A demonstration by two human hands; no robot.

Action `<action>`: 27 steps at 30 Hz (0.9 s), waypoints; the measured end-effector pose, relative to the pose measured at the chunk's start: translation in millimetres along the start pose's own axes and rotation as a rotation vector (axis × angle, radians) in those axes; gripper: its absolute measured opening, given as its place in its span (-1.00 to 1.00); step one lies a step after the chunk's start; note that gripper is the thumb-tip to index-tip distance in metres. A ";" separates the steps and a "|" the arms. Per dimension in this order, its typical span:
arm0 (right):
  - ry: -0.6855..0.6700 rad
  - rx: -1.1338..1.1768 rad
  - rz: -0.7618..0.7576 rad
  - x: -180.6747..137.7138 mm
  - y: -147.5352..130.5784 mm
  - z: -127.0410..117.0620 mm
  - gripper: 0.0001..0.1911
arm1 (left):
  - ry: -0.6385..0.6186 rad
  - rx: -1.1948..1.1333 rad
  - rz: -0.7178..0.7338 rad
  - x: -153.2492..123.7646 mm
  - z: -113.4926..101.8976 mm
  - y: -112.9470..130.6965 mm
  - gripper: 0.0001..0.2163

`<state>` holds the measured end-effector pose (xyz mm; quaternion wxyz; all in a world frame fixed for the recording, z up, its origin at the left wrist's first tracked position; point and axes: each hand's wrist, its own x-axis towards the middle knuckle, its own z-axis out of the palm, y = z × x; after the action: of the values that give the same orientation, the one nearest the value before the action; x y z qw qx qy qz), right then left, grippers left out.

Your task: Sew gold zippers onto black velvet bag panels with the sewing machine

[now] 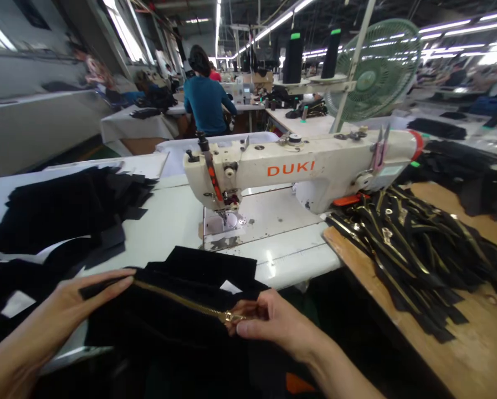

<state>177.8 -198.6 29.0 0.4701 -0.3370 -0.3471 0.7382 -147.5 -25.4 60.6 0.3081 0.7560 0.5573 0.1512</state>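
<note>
A black fabric piece (157,313) with a gold-toothed zipper (177,300) is stretched between my hands at the front edge of the sewing table. My left hand (94,293) pinches the zipper's left end between thumb and fingers. At the other end, my right hand (265,318) grips the metal zipper slider (229,317) and the cloth around it. A small white label (230,286) shows on the black cloth near my right hand. Beyond the fabric stands a white sewing machine (273,166), its needle area (224,219) free of cloth.
Black cut pieces (73,205) are stacked on the left of the table. On a wooden board (472,332) at the right lies a heap of black zippers (423,238). Thread cones (293,61) and a green fan (373,72) stand behind the machine. A person in blue (206,100) sits ahead.
</note>
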 end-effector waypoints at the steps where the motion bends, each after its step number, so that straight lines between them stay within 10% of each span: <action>1: 0.023 0.034 -0.011 2.4 6.5 3.7 -0.72 | 0.021 0.054 0.040 10.6 0.7 5.8 -0.58; 6: 0.293 0.272 -0.011 20.8 50.9 26.0 -0.67 | 0.194 0.205 0.229 43.6 32.2 35.8 -0.59; 12: 0.309 0.106 -0.074 33.6 76.0 36.5 -0.68 | 0.123 0.241 0.353 -6.1 85.1 35.8 -0.56; 27: 0.317 -0.173 -0.024 38.8 85.1 37.8 -0.56 | -0.104 0.286 0.424 -26.1 86.9 19.5 -0.48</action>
<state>94.7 -197.0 -28.2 0.4968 -0.4843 -0.3349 0.6375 -91.9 -79.3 9.6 0.1877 0.8986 0.3857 0.0927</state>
